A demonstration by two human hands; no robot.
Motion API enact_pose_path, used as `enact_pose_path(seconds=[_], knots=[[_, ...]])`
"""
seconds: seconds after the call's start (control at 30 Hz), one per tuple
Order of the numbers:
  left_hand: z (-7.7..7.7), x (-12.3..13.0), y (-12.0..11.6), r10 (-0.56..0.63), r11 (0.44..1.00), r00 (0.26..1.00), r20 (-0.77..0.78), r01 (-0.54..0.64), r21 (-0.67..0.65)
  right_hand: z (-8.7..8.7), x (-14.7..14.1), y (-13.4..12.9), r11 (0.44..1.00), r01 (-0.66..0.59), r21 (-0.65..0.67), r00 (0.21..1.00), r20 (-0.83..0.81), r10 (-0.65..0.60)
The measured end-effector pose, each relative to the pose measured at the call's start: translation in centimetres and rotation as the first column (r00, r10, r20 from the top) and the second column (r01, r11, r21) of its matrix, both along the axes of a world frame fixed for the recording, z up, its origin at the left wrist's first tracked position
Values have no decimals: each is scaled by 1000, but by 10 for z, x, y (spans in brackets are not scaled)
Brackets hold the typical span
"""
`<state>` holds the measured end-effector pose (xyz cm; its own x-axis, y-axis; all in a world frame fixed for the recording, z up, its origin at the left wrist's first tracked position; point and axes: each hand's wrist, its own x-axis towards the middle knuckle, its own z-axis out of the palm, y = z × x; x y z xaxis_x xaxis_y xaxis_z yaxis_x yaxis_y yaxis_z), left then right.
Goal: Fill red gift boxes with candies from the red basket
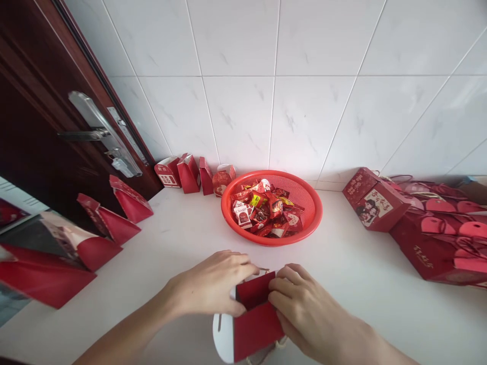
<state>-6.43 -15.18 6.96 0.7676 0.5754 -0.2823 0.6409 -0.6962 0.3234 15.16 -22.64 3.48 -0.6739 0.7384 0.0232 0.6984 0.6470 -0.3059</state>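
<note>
A red paper box (256,329) with a white flap on its left side stands open at the top near the bottom centre. My left hand (213,284) grips its upper left edge between thumb and fingers. On the box's right side, my right hand (304,309) is closed with curled fingers at the rim. Bits of cord show behind and below the box. Beyond both hands, a red plastic basket (314,223) holds wrapped candies (262,210).
Several small red boxes (189,173) stand along the tiled wall. More red boxes (125,200) line the left edge beside the door (34,91). At right lie a printed box (375,203) and a pile of red boxes with cords (426,243).
</note>
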Motion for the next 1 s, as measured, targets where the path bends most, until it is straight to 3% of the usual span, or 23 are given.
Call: enact_pose_path(seconds=[0.13,0.27,0.4,0.6,0.67,0.77,0.9,1.0], knots=[[-1,7,-4,66,997,996,-64,-68,-23,-1,1,2,1000,-23,7,1000,-18,23],[-5,9,-5,84,995,996,-18,-84,-45,-3,5,3,998,-40,-38,981,-190,32],[-9,16,-7,59,996,997,-50,-62,-69,-3,8,4,993,-54,-110,907,-421,3],[-12,30,-17,90,994,987,-134,-97,-45,-14,7,5,988,-101,-119,806,-591,11],[-12,29,-17,68,995,991,-114,-76,-67,-17,11,4,984,-123,-125,811,-584,27],[-10,21,-15,73,987,996,47,-65,-146,-15,21,-1,982,-142,-125,862,-503,60],[-12,9,-7,247,949,921,300,-167,-268,-10,28,-4,993,-109,-38,932,-350,89],[-21,4,2,401,881,852,338,-256,-398,-16,26,-1,992,-109,65,960,-252,122]])
